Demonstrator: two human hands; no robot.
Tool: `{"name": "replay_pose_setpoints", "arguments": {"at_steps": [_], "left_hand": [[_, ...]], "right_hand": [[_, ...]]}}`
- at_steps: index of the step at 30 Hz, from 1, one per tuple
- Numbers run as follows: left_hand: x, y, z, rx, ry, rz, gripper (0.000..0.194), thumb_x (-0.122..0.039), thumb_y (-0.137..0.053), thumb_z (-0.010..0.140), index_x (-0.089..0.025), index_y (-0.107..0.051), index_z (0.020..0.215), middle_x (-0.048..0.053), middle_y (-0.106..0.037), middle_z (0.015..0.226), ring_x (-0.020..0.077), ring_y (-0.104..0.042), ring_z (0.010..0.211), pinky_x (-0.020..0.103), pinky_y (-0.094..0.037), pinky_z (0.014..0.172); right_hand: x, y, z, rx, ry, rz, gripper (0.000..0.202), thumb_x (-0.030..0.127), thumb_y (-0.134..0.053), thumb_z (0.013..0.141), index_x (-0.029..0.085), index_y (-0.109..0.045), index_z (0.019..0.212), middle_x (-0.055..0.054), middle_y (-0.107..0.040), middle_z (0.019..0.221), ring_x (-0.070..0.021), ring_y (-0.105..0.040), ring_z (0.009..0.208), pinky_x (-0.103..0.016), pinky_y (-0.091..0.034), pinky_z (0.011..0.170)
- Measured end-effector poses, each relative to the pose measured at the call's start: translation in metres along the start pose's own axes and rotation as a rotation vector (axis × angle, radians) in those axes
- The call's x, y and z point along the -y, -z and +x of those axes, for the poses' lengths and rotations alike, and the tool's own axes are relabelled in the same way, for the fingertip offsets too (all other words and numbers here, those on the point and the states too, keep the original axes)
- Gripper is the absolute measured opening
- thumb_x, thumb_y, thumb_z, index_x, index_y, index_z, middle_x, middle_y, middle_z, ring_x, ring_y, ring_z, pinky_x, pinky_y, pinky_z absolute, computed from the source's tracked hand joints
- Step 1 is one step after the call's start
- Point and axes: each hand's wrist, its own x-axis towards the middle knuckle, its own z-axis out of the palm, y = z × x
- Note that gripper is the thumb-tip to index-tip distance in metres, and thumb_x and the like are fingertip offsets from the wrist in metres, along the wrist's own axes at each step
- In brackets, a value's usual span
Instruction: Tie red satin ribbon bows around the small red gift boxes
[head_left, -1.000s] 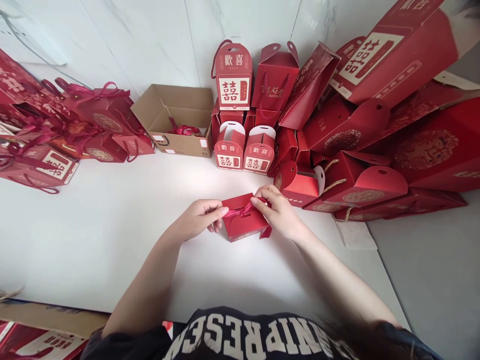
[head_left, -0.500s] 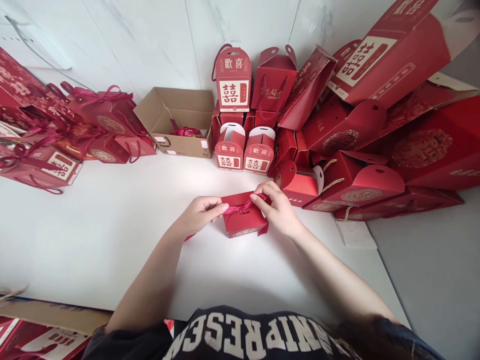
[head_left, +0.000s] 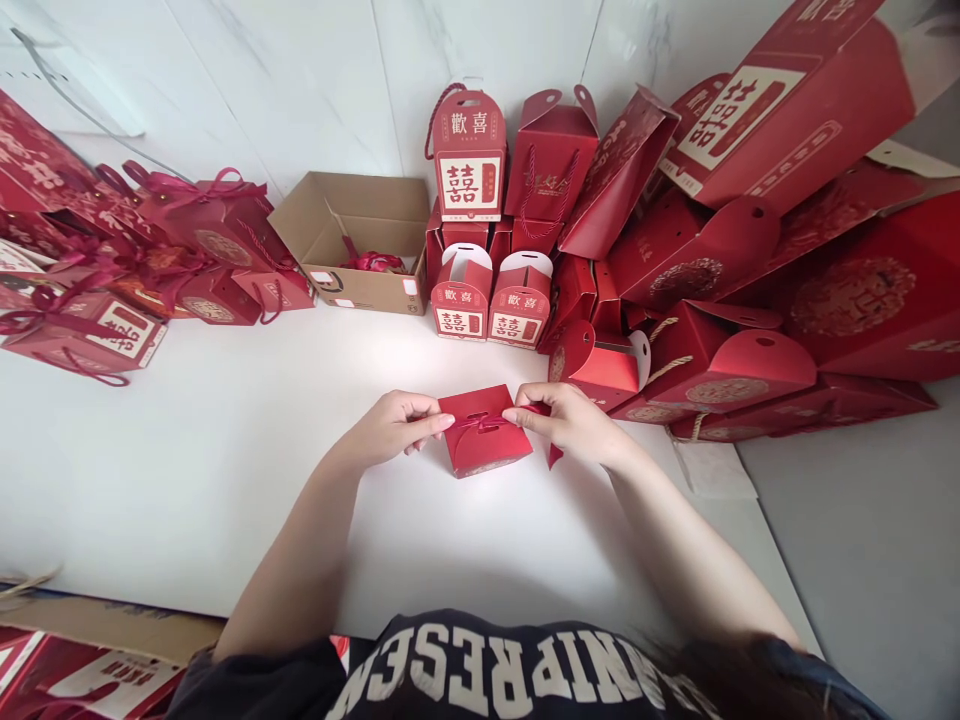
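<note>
A small red gift box (head_left: 491,452) rests on the white table in front of me. Dark red ribbon (head_left: 484,422) crosses its top at the slot, with a small knot in the middle. At the box's left edge my left hand (head_left: 409,425) pinches one ribbon part between thumb and fingers. My right hand (head_left: 559,420) is closed on the ribbon at the right side, and a loose ribbon end hangs below it.
An open cardboard box (head_left: 375,290) with red ribbon inside stands at the back. Red gift boxes (head_left: 459,300) are stacked behind and to the right. Ribboned boxes (head_left: 112,325) sit at the left on the white table (head_left: 247,470).
My right hand has moved right and slightly down, pulling ribbon away from the middle. The loops at the slot have shrunk to a tighter knot. My left hand has barely moved.
</note>
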Motion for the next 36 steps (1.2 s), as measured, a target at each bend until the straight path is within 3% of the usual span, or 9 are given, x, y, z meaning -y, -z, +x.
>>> {"name": "replay_pose_setpoints", "arguments": {"at_steps": [5, 8, 10, 13, 15, 18, 22, 26, 36], "left_hand": [[-0.001, 0.016, -0.007, 0.233, -0.032, -0.007, 0.031, -0.042, -0.056, 0.091, -0.016, -0.066, 0.078, 0.002, -0.06, 0.069, 0.0087, -0.049, 0.056, 0.021, -0.041, 0.053], [-0.002, 0.017, -0.009, 0.1, -0.218, 0.063, 0.027, -0.04, -0.061, 0.088, -0.018, -0.074, 0.08, 0.005, -0.063, 0.084, 0.0121, -0.057, 0.066, 0.025, -0.049, 0.061], [-0.002, 0.013, -0.008, 0.01, -0.402, 0.131, 0.02, -0.036, -0.065, 0.086, -0.022, -0.078, 0.082, 0.009, -0.065, 0.108, 0.0192, -0.063, 0.09, 0.033, -0.052, 0.084], [-0.003, 0.002, -0.003, 0.042, -0.577, 0.203, 0.013, -0.033, -0.07, 0.083, -0.027, -0.081, 0.081, 0.008, -0.062, 0.133, 0.0295, -0.051, 0.128, 0.048, -0.022, 0.118], [-0.002, -0.006, 0.002, 0.095, -0.613, 0.186, 0.013, -0.034, -0.072, 0.082, -0.028, -0.081, 0.076, 0.007, -0.068, 0.126, 0.0304, -0.048, 0.133, 0.051, -0.003, 0.122], [0.004, -0.014, 0.01, 0.088, -0.586, 0.109, 0.016, -0.035, -0.071, 0.082, -0.027, -0.08, 0.072, 0.008, -0.078, 0.099, 0.0289, -0.056, 0.126, 0.05, 0.003, 0.122], [0.011, -0.019, 0.016, -0.045, -0.503, 0.07, 0.013, -0.034, -0.07, 0.083, -0.027, -0.08, 0.08, 0.005, -0.078, 0.081, 0.0245, -0.061, 0.117, 0.047, 0.004, 0.122], [0.011, -0.024, 0.019, -0.155, -0.451, 0.055, 0.016, -0.034, -0.068, 0.084, -0.026, -0.079, 0.076, 0.002, -0.076, 0.081, 0.0208, -0.063, 0.111, 0.045, 0.0, 0.123], [0.008, -0.028, 0.018, -0.27, -0.484, 0.026, 0.022, -0.036, -0.064, 0.087, -0.023, -0.076, 0.074, 0.003, -0.076, 0.08, 0.0198, -0.064, 0.102, 0.043, -0.011, 0.122]], "right_hand": [[-0.002, 0.0, 0.0, -0.014, -0.025, -0.019, 0.037, 0.05, -0.057, 0.088, 0.02, -0.053, 0.069, 0.005, -0.048, 0.062, -0.0107, -0.04, 0.058, -0.025, -0.032, 0.059], [-0.002, -0.003, 0.002, 0.007, -0.004, 0.017, 0.036, 0.05, -0.056, 0.089, 0.019, -0.053, 0.071, 0.005, -0.048, 0.064, -0.0109, -0.04, 0.06, -0.025, -0.031, 0.059], [-0.001, -0.005, 0.003, 0.024, 0.004, 0.032, 0.035, 0.049, -0.055, 0.09, 0.019, -0.053, 0.072, 0.005, -0.047, 0.064, -0.0107, -0.039, 0.06, -0.024, -0.032, 0.059], [0.0, -0.007, 0.003, 0.034, 0.012, 0.045, 0.034, 0.048, -0.055, 0.09, 0.019, -0.052, 0.072, 0.005, -0.045, 0.063, -0.0105, -0.039, 0.059, -0.024, -0.032, 0.058], [0.001, -0.008, 0.003, 0.035, 0.02, 0.055, 0.034, 0.048, -0.055, 0.09, 0.019, -0.051, 0.071, 0.006, -0.044, 0.062, -0.0103, -0.038, 0.059, -0.024, -0.031, 0.057], [0.002, -0.008, 0.003, 0.034, 0.027, 0.057, 0.035, 0.048, -0.054, 0.09, 0.019, -0.05, 0.07, 0.006, -0.043, 0.062, -0.0103, -0.037, 0.059, -0.024, -0.03, 0.056], [0.003, -0.008, 0.002, 0.053, 0.018, 0.071, 0.037, 0.05, -0.054, 0.09, 0.019, -0.049, 0.07, 0.006, -0.042, 0.061, -0.0103, -0.037, 0.059, -0.024, -0.03, 0.056], [0.001, -0.008, 0.003, 0.074, 0.024, 0.096, 0.037, 0.05, -0.053, 0.091, 0.019, -0.054, 0.072, 0.005, -0.046, 0.065, -0.0109, -0.04, 0.062, -0.024, -0.032, 0.06], [-0.002, 0.008, 0.001, 0.269, 0.008, 0.387, 0.034, 0.048, -0.063, 0.086, 0.016, -0.065, 0.076, 0.0, -0.059, 0.068, -0.0125, -0.052, 0.064, -0.026, -0.041, 0.063]]}}
